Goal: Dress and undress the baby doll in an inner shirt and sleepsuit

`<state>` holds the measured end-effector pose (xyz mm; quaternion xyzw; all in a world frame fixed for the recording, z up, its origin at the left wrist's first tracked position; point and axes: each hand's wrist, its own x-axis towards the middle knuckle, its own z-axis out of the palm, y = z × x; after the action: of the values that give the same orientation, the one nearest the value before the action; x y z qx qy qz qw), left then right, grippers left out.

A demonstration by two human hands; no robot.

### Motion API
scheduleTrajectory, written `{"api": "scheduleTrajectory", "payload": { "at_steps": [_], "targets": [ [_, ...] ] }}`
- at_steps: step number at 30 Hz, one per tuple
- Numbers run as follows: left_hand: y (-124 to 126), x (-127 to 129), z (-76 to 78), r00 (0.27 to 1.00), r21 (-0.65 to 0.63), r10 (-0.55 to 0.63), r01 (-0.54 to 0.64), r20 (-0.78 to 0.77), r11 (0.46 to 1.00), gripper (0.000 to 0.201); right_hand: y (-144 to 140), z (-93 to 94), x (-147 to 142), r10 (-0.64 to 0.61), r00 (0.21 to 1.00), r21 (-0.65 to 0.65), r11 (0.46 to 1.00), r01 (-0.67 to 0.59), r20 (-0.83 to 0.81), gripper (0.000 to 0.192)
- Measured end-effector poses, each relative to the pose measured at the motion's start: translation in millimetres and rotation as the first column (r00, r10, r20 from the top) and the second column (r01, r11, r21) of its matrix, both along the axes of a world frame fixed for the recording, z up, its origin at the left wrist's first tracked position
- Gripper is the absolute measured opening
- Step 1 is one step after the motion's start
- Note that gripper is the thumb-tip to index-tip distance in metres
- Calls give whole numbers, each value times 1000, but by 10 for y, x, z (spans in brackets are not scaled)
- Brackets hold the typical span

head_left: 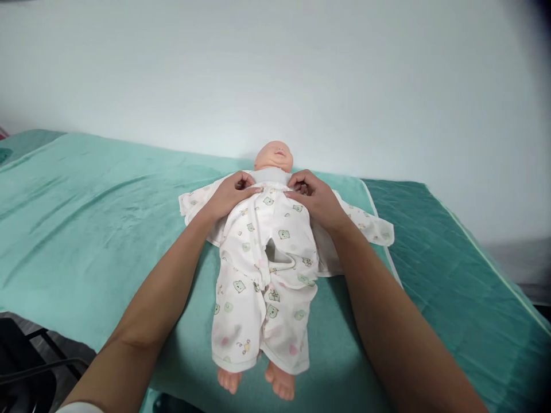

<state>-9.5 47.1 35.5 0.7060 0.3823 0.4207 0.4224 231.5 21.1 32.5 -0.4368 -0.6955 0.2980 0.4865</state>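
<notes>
A baby doll (pixel 275 155) lies on its back, its head away from me and its bare feet toward me. White split-crotch baby trousers (pixel 284 235) printed with green bears cover its legs and reach up to the chest. My left hand (pixel 235 195) pinches the waistband on the left side, thumb on the front of the cloth. Opposite it, my right hand (pixel 316 198) grips the waistband's right side, its fingers curled and partly hidden. A matching baby shirt (pixel 370 226) lies spread beneath the doll, sleeves out to both sides.
Light green cloth (pixel 107 218) covers the table under the doll. A darker green quilted cover (pixel 443 269) shows at the right. Behind rises a plain pale wall (pixel 275 74). A dark chair-like object (pixel 26 367) stands at the lower left.
</notes>
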Motion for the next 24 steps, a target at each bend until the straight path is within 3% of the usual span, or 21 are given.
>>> {"api": "scheduleTrajectory", "payload": {
  "at_steps": [3, 5, 8, 10, 15, 24],
  "targets": [
    [17, 15, 20, 996, 207, 1, 16, -85, 978, 27, 21, 50, 42, 77, 991, -6, 997, -77, 113, 25],
    [27, 38, 31, 995, 280, -27, 52, -92, 959, 27, 34, 68, 65, 118, 981, -21, 993, -116, 156, 28],
    [56, 76, 40, 995, 229, -46, 65, -84, 971, 27, 71, 70, 88, 137, 977, -39, 990, -133, 161, 34],
    [102, 102, 42, 994, 200, 18, 4, -107, 980, 27, 116, 64, 90, 113, 982, -71, 992, -103, 149, 36],
    [315, 168, 40, 967, 210, 183, -145, -175, 967, 22, 301, 62, 49, -78, 974, -99, 990, 101, 212, 35],
    [578, 254, -10, 937, 121, 307, -290, -169, 949, 16, 556, -46, -42, -260, 955, -49, 962, 269, 141, 28]
  ]
}}
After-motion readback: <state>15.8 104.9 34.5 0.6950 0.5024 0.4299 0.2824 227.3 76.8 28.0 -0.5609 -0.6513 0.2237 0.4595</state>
